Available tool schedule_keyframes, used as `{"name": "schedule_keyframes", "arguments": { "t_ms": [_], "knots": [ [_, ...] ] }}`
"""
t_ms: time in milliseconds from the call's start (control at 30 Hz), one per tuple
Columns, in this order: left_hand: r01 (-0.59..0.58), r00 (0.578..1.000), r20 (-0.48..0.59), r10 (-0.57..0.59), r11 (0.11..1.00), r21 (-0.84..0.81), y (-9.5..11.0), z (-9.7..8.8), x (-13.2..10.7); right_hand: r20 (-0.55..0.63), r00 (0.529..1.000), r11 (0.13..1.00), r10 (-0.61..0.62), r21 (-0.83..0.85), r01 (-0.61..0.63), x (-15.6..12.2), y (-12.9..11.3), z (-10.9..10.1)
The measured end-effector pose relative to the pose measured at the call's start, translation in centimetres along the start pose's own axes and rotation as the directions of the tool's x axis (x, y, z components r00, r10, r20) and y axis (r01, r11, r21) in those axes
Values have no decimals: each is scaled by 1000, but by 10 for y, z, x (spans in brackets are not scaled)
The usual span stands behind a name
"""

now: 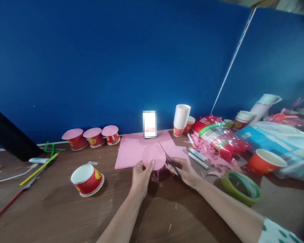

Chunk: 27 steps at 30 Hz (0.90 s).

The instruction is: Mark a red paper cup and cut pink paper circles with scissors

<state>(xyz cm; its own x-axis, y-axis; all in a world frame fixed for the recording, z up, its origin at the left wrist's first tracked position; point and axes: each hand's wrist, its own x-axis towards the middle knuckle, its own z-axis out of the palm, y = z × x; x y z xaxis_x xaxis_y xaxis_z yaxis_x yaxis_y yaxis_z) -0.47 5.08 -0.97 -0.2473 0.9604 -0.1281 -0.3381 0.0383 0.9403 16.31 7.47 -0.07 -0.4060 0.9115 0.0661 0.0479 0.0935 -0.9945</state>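
Near the middle of the table, my left hand (142, 177) pinches a round pink paper disc (154, 156) between thumb and fingers. My right hand (183, 171) is closed round a pair of dark scissors (172, 162), whose blades point up and left beside the disc's right edge. Small pink scraps hang just below the disc. Behind both hands lie pink paper sheets (131, 150), partly hidden by the disc. A red and white paper cup (88, 179) with a scalloped rim base stands upside down to the left of my left hand.
Three cups topped with pink discs (92, 133) line the back left. Stacked paper cups (181, 118), a red cup package (212, 135), pink scraps (205, 152), a tape roll (240, 187) and an orange cup (264, 162) are at right. A black bottle (12, 135) leans at far left.
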Motion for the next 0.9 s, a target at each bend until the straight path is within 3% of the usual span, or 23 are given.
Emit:
{"name": "schedule_keyframes", "arguments": {
  "t_ms": [900],
  "knots": [
    [-12, 998, -54, 11, 1000, -14, -1, -1, 0, -32, 999, 999, 2, -53, -4, 1, 5, 0]
  ]
}}
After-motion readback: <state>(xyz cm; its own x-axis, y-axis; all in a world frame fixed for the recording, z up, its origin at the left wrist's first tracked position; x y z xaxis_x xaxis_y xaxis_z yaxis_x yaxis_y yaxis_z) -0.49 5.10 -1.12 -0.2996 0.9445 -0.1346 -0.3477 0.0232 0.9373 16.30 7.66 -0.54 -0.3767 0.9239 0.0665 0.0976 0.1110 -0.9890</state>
